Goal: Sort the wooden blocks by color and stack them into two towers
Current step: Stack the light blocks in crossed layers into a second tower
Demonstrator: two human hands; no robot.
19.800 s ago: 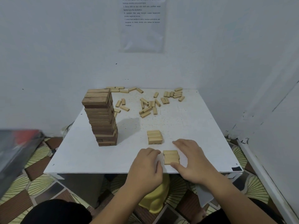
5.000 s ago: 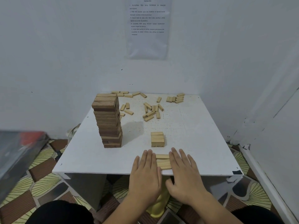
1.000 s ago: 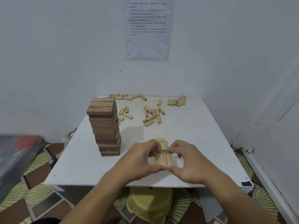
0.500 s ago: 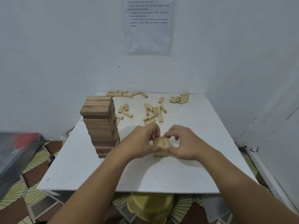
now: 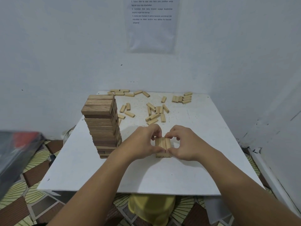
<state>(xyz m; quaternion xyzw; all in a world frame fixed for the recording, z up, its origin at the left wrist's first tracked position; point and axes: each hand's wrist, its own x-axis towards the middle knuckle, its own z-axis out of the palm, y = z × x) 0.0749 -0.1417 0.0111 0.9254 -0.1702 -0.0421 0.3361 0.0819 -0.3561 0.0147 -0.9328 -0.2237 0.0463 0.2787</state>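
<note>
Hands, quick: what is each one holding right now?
Left hand: closed, pinching the left side of the top row of light blocks.
Right hand: closed, pinching the same row's right side.

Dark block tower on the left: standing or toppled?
Standing. The dark tower rises upright from the table, top layers slightly offset. Left hand and right hand pinch the light blocks beside it.

Pinching a layer of 3 pale blocks point(image 5: 162, 142) between left hand point(image 5: 143, 142) and right hand point(image 5: 185, 144), thumbs at the near end, fingers at the far end, atop a short pale stack point(image 5: 162, 155) on the white table point(image 5: 162, 176). Near on the left, a tall dark tower point(image 5: 102, 126). Farther back, loose pale blocks point(image 5: 156, 111) scattered. On the wall, a printed sheet point(image 5: 151, 30).
</note>
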